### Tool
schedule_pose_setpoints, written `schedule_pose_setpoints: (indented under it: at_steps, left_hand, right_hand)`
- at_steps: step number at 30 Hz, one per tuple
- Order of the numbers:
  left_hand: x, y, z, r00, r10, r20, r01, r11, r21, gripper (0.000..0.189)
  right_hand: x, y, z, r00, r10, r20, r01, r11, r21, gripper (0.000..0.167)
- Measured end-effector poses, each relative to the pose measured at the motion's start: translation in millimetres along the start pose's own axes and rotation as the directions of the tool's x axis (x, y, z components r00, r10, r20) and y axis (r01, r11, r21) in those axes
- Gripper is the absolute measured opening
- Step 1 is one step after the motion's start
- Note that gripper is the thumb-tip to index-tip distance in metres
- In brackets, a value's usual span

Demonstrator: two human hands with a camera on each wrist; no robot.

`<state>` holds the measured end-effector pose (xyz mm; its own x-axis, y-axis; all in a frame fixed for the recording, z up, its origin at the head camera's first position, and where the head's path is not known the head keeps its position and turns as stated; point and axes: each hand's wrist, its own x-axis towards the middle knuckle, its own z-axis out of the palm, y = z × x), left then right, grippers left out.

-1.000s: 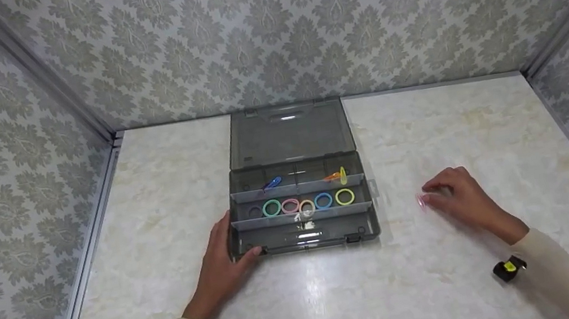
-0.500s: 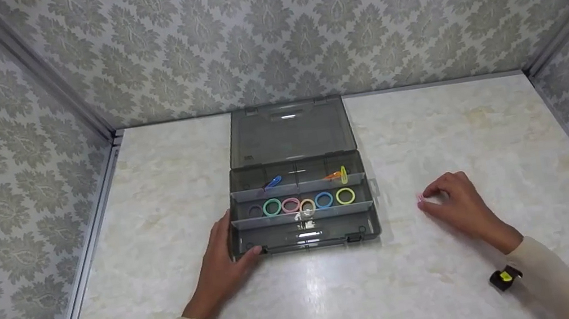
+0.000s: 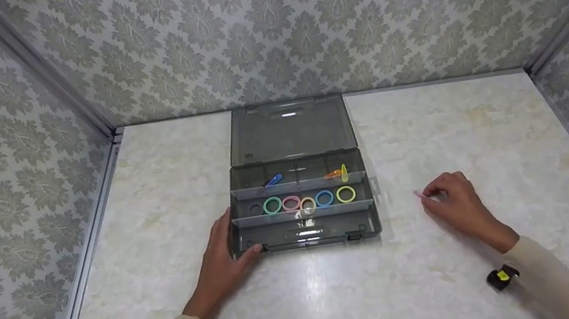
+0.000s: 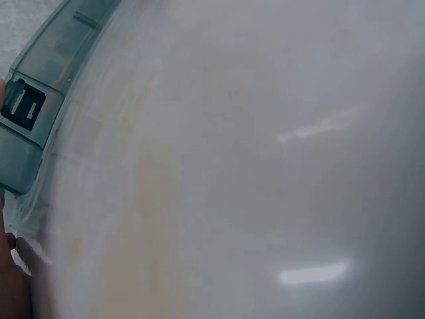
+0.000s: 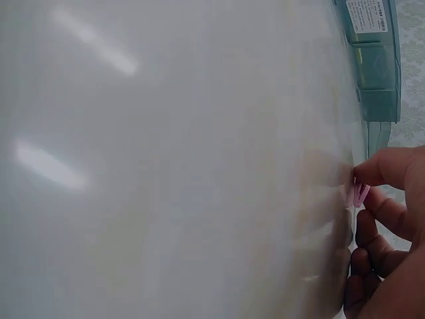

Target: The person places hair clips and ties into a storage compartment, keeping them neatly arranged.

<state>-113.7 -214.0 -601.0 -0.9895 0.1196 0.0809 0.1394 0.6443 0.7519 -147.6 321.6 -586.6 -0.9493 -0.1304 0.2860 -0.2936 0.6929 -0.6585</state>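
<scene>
A smoky grey plastic organizer box [image 3: 274, 235] stands with its lid [image 3: 292, 135] laid back. My left hand [image 3: 219, 267] holds its front left corner, thumb on the front rim and fingers along the left side. To the right of the box, my right hand [image 3: 457, 203] pinches a small pink snap hair clip [image 5: 360, 194] between thumb and index finger, low over the table. Hair ties, among them a green one [image 3: 265, 207] and a yellow one [image 3: 354, 193], lie in the middle row. The back row has a blue hair clip [image 3: 273, 180], an orange one [image 3: 332, 175] and a yellow one [image 3: 344, 173].
Clear dividers [image 3: 248, 221] part the box into long rows. The pale marbled table [image 3: 307, 304] runs back to a patterned wall [image 3: 270, 30], with more wall on both sides. In the right wrist view, a white label [image 5: 366, 16] shows on the box.
My right hand has shifted slightly, and the pink clip has turned between the fingertips. The left hand stays at the box corner.
</scene>
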Motion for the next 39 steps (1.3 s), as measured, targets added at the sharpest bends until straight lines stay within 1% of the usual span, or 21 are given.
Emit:
schedule_pose_setpoints:
  at_steps: [5,7,9,15,18,24,26,30,35,39]
  left_hand:
    - [1.6,0.6,-0.5,1.0,0.017,-0.013,-0.016,1.0,0.011,0.111]
    - [1.7,0.7,-0.8,1.0,0.019,-0.016,-0.019,1.0,0.013,0.111]
    - [1.9,0.7,-0.9,1.0,0.016,-0.013,-0.016,1.0,0.014,0.111]
    - [2.0,-0.3,-0.2,1.0,0.009,-0.009,-0.009,1.0,0.01,0.111]
    - [1.1,-0.2,-0.2,1.0,0.009,-0.008,-0.009,1.0,0.005,0.11]
    - [0.3,-0.1,-0.3,1.0,0.027,-0.014,-0.026,1.0,0.007,0.11]
    - [0.5,-0.4,-0.1,0.999,0.033,-0.017,-0.033,0.999,0.008,0.109]
    - [0.8,-1.1,0.6,0.999,0.041,-0.025,-0.041,0.999,0.011,0.109]
    - [0.3,-1.9,0.7,0.998,0.042,-0.035,-0.042,0.999,0.01,0.108]
    - [-0.2,-2.4,0.7,0.999,0.03,-0.033,-0.03,0.999,0.012,0.108]
  right_hand:
    - [5.2,3,-2,0.998,-0.066,-0.008,0.066,0.998,0.012,0.013]
    - [7.9,2,-3,0.997,-0.071,-0.008,0.072,0.997,0.022,0.012]
    - [10.8,2,-5,0.998,-0.06,-0.004,0.061,0.998,0.025,0.011]
    - [21.8,-5,-10,1.0,0.007,0.022,-0.008,0.999,0.051,0.004]
    - [31.7,-8,-9,0.999,0.011,0.03,-0.014,0.997,0.072,0.006]
    - [53.5,-17,-3,0.999,0.031,0.018,-0.033,0.994,0.103,0.007]
    - [61.0,-22,0,1.0,0.021,0.014,-0.022,0.994,0.104,0.006]
    - [76.2,-34,5,1.0,-0.028,0.012,0.026,0.993,0.113,0.006]
    - [92.9,-48,15,0.997,-0.072,0.036,0.067,0.989,0.128,0.004]
    - [104.8,-60,23,0.993,-0.098,0.062,0.088,0.986,0.139,0.004]
